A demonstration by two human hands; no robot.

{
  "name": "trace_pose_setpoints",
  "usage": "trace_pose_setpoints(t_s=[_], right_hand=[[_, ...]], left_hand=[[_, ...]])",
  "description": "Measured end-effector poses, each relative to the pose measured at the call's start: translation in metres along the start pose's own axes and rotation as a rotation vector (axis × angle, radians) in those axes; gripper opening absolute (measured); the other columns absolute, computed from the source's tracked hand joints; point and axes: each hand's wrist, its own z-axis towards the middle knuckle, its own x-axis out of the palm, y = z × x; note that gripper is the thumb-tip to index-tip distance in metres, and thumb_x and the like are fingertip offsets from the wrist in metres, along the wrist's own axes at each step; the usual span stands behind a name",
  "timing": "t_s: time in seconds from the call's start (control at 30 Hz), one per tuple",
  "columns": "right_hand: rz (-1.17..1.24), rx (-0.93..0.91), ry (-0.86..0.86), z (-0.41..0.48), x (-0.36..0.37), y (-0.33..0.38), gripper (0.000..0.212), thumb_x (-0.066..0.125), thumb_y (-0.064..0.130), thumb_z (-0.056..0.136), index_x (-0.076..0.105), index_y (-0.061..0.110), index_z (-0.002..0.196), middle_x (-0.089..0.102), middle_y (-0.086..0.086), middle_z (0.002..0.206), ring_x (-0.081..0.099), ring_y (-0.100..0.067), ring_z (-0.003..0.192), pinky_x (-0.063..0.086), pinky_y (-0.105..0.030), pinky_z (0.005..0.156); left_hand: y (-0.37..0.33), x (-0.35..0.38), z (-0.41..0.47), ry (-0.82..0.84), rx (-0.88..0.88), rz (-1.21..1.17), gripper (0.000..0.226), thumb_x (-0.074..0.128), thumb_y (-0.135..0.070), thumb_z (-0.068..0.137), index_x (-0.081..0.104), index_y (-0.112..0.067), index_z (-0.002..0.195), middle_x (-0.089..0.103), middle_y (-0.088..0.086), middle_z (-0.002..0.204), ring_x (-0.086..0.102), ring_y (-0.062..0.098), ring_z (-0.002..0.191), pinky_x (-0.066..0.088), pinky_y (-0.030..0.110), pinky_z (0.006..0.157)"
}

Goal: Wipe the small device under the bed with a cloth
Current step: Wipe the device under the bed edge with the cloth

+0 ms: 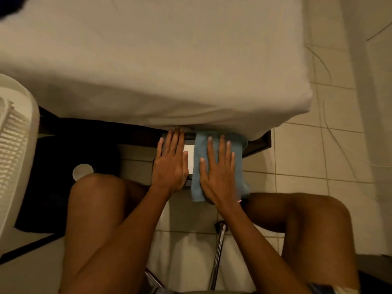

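A small white flat device [189, 158] lies at the bed's lower edge, mostly covered by my hands and the cloth. My left hand [170, 161] rests flat on its left part, fingers straight and together. A light blue cloth [238, 158] is spread over the device's right part. My right hand [218, 172] presses flat on the cloth with its fingers spread. The far end of the device and cloth is hidden under the overhanging sheet.
The bed [161, 66] with a beige sheet fills the top, over a dark wooden frame [259, 144]. A white fan housing [14, 145] stands at the left beside a dark mat [63, 158] and a small round white object [82, 171]. My knees flank a metal chair leg [218, 251] on the tiled floor [307, 151].
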Motion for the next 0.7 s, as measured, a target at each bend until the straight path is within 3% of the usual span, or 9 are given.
trace_pose_setpoints(t_s=[0.1,0.23,0.53,0.7], right_hand=[[0.018,-0.061,0.049,-0.043,0.004,-0.002,0.062,0.025,0.045,0.103,-0.001,0.030,0.157,-0.007,-0.004,0.166,-0.008,-0.023,0.153,0.007,-0.052,0.123],[0.021,-0.015,0.024,0.001,0.000,0.000,0.061,0.026,0.044,0.103,0.001,0.030,0.157,-0.006,-0.003,0.166,-0.008,-0.022,0.153,0.008,-0.052,0.123],[0.014,-0.074,0.044,0.011,0.001,-0.009,0.062,0.028,0.047,0.103,-0.001,0.034,0.156,-0.003,0.000,0.166,-0.009,-0.017,0.152,0.005,-0.047,0.124],[-0.021,0.134,0.001,-0.042,0.012,-0.008,0.065,0.021,0.050,0.101,0.001,0.026,0.158,-0.006,-0.004,0.166,-0.006,-0.023,0.153,0.010,-0.052,0.123]], left_hand=[[0.000,0.001,-0.004,-0.001,0.005,0.026,0.058,0.018,-0.033,0.104,0.010,-0.011,0.157,0.011,0.007,0.166,0.003,0.020,0.154,0.010,0.044,0.125],[0.002,0.002,-0.003,-0.005,0.006,0.015,0.058,0.019,-0.033,0.104,0.009,-0.010,0.157,0.011,0.008,0.166,0.002,0.019,0.154,0.008,0.044,0.125],[0.002,0.004,-0.002,-0.031,0.001,-0.019,0.057,0.019,-0.032,0.104,0.011,-0.011,0.157,0.011,0.006,0.166,0.002,0.018,0.154,0.008,0.043,0.125],[0.002,0.002,-0.002,-0.006,-0.017,-0.020,0.057,0.019,-0.033,0.105,0.005,-0.015,0.157,0.008,0.005,0.166,-0.002,0.016,0.154,0.005,0.043,0.126]])
